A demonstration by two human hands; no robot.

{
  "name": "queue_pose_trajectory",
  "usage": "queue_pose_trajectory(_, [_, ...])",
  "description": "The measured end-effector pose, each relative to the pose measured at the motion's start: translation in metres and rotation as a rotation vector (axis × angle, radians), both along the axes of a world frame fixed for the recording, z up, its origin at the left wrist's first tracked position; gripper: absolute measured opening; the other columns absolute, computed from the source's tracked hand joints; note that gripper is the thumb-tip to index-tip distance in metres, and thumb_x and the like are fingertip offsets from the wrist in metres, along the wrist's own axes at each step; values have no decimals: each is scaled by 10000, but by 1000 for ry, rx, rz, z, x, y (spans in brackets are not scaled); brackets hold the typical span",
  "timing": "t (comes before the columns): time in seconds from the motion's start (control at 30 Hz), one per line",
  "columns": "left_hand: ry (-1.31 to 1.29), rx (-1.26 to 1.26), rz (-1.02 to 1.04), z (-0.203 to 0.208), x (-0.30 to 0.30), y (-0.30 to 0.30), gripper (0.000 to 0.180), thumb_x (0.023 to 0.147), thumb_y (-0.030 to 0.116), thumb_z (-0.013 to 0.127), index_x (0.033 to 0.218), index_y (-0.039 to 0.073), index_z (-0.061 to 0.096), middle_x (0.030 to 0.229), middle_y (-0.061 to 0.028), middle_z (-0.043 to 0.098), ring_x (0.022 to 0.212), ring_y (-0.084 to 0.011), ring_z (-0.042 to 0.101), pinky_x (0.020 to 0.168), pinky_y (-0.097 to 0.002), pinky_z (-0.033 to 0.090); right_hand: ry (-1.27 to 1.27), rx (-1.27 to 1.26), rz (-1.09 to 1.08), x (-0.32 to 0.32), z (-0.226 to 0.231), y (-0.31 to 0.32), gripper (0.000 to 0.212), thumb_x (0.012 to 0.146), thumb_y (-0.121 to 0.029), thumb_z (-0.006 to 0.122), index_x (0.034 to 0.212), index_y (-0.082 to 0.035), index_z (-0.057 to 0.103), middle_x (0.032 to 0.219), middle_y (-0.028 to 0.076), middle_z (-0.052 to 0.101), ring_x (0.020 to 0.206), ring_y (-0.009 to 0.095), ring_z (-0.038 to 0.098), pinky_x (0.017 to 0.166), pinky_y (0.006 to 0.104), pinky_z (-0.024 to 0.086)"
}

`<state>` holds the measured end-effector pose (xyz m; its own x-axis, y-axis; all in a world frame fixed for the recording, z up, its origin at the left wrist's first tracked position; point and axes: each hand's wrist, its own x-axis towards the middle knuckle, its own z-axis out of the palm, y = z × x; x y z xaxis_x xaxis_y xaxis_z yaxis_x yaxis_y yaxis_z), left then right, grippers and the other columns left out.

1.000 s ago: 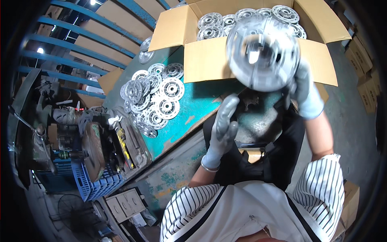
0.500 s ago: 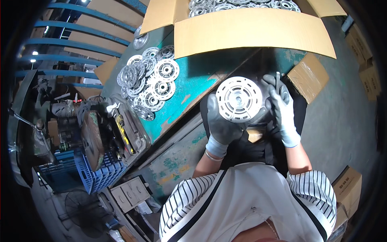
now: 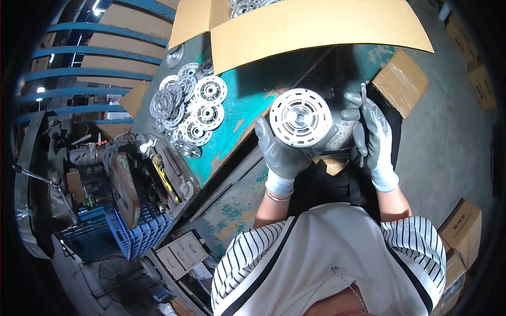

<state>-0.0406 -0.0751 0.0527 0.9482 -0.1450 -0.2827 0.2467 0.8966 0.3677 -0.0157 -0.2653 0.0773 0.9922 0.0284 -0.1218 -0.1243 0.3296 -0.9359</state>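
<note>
A round silver metal disc (image 3: 300, 117) with rings of slots and a hub lies face up in my gloved left hand (image 3: 284, 155). The fingers wrap its lower edge, with the thumb up along its left side. My gloved right hand (image 3: 375, 137) is a short way to the right, apart from the disc. It grips a narrow, flat metal tool (image 3: 363, 91) whose ends stick out above and below the fingers; its exact kind does not show. On the green bench (image 3: 240, 113) to the left lies a heap of similar slotted discs (image 3: 209, 116).
A large open cardboard box (image 3: 316, 34) with more discs stands at the far side, its flap towards me. A taped carton piece (image 3: 401, 84) lies right of my right hand. At left are a machine (image 3: 124, 189), a tool tray (image 3: 176, 176) and a blue crate (image 3: 139, 234).
The disc and my left hand have shifted slightly left and up in the picture. My right hand has moved away from the disc, keeping the tool. The whole view has shifted a little.
</note>
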Motion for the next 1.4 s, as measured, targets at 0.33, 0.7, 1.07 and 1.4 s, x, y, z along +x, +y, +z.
queue_pose_trajectory(0.33, [-16, 66, 63, 4, 1, 3, 806, 898, 696, 300, 1381, 58, 396, 1367, -98, 470, 1215, -249, 479, 1048, -403, 364, 54, 61, 117, -2, -10, 5, 351, 1004, -279, 435, 1101, -2, 627, 732, 29, 662, 394, 8, 353, 433, 168, 306])
queue_pose_trajectory(0.7, [-124, 155, 155, 4, 8, 2, 759, 893, 642, 423, 1368, 50, 394, 1293, -104, 523, 1161, -236, 530, 991, -394, 439, 65, 59, 194, -7, -18, 10, 391, 1019, -302, 380, 1107, 13, 593, 762, 30, 631, 339, 25, 324, 360, 172, 242])
queue_pose_trajectory(1.07, [-236, 423, 205, -3, 0, 1, 695, 856, 582, 520, 1358, 109, 439, 1297, -89, 528, 1136, -289, 543, 903, -433, 485, 148, 137, 242, -12, -24, 13, 320, 1001, -247, 435, 1073, 8, 616, 750, 44, 654, 404, 14, 408, 424, 164, 320])
queue_pose_trajectory(1.4, [-245, 47, 105, -35, -15, 38, 691, 848, 419, 596, 1413, 97, 361, 1395, -119, 438, 1232, -303, 457, 993, -457, 382, 162, -8, 367, -15, -19, 21, 301, 997, -250, 449, 1118, -15, 594, 757, 45, 635, 472, 55, 517, 445, 179, 394])
